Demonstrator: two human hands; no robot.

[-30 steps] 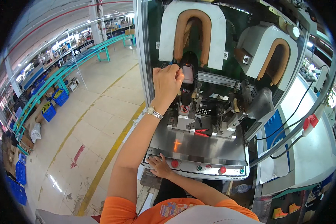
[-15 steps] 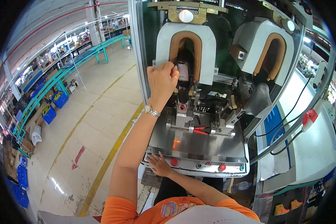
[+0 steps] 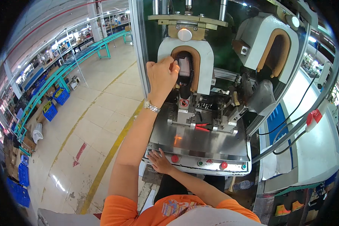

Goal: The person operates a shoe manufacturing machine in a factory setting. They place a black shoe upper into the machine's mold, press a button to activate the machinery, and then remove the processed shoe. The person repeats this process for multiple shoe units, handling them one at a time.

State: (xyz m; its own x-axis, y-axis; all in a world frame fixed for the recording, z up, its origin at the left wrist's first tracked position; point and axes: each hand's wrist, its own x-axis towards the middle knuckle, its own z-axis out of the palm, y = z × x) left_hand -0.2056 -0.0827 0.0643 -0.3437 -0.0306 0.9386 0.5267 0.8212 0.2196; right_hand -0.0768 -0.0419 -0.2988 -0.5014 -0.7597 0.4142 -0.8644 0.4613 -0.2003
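Observation:
My left hand [image 3: 162, 77] reaches up to the left station of a machine, its fingers pinched at the left edge of a black piece that looks like a shoe upper [image 3: 185, 81]. That piece sits upright over a narrow mould, with a greyish-pink patch facing me. Around it stands a white U-shaped clamp block [image 3: 205, 60] with a brown padded lining. Lower down, my right hand [image 3: 160, 161] lies with fingers spread at the left end of the white control panel [image 3: 211, 168], over a button that is mostly hidden.
A second white U-shaped block [image 3: 258, 41] stands at the right station, above a metal mould [image 3: 263, 100]. Red-handled pliers [image 3: 202, 128] lie on the steel bed [image 3: 211, 145]. Red buttons [image 3: 174, 159] and green ones line the panel. A grey hose [image 3: 290, 132] curves at right.
The left clamp block and its brass-coloured plate have come down, and the padding now surrounds the black upper more closely. Both hands stay in nearly the same places.

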